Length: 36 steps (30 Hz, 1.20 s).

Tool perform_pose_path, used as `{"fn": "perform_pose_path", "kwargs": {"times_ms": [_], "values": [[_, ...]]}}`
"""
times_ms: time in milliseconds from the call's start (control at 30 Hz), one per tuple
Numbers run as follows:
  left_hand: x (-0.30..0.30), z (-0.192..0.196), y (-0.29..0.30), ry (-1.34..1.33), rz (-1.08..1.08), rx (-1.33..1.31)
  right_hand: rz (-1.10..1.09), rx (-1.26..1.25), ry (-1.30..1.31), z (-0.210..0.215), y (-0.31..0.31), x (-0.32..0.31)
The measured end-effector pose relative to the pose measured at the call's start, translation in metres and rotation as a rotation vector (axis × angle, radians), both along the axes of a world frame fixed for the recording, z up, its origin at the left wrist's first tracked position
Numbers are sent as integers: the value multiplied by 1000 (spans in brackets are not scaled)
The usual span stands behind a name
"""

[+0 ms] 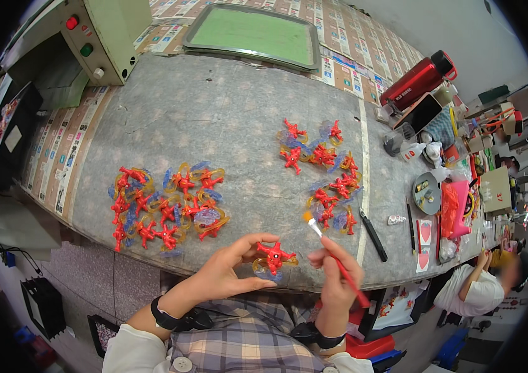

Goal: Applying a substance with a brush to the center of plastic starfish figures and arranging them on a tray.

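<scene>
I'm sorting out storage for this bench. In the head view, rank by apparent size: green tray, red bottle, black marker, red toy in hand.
1. green tray
2. red bottle
3. black marker and red toy: they look alike in size, and the toy sits nearer the camera, so unranked.

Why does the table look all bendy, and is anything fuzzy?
In the head view, the fisheye lens bends the grey table near the dark round rim; the left hand, its red toy, and the right hand with the brush look sharp; lighting is even, shadows faint.
</scene>
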State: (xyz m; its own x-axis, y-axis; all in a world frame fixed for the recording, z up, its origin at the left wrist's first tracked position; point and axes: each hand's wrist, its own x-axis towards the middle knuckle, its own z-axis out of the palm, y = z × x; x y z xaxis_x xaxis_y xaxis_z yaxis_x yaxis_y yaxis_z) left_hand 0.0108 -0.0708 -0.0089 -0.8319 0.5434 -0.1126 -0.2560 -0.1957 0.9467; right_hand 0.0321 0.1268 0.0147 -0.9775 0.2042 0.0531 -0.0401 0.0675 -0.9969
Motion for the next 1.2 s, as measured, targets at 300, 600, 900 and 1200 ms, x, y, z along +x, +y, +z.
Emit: {"fn": "perform_pose_path", "kwargs": {"times_ms": [300,600,900,1200], "values": [[-1,-3,0,154,37,-138,105,375,236,12,15,-4],[-8,-10,-1,696,-13,-321,278,279,-154,-1,-3,-10],[-3,-15,2,100,26,49,229,640,495,-19,-15,-6],[-3,-6,0,366,110,-166,172,413,415,14,4,1]]}}
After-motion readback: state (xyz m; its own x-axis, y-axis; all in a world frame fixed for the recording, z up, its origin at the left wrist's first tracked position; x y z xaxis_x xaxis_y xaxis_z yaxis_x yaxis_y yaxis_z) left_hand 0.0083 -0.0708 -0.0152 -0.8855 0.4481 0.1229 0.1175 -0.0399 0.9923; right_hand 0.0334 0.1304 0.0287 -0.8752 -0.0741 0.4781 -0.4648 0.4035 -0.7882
